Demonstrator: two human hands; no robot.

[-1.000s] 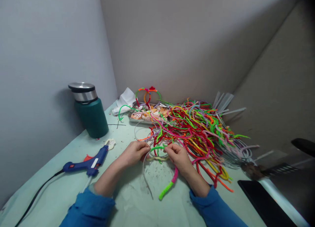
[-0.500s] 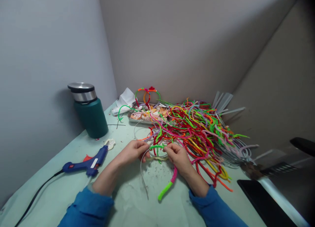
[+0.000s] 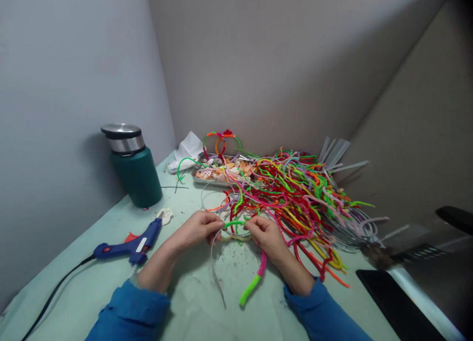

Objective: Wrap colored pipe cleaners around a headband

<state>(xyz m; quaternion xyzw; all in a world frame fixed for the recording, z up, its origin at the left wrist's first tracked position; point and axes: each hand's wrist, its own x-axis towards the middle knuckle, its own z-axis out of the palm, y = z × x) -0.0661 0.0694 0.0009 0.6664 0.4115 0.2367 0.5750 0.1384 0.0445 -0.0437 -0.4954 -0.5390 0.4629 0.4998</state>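
Pinching the band's green span (image 3: 234, 223) at its two ends, L hand (image 3: 199, 228) and R hand (image 3: 266, 235) held it between them over the table (image 3: 199, 316). Grey end (image 3: 217, 279) hung nr. L hand; pink/green end (image 3: 251, 288), below R hand. Pipe-cleaner pile (image 3: 295, 193) lay beyond R hand, tray (image 3: 197, 182) adj. Glue gun (image 3: 127, 250) lay L of L hand; bottle (image 3: 139, 178) stood behind gun.

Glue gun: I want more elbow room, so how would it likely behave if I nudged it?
The glue gun should probably move as one stiff piece, since its body looks like hard plastic. It may swivel or tug, as a cord trails from its handle. Its angled shape makes free rolling seem unlikely.
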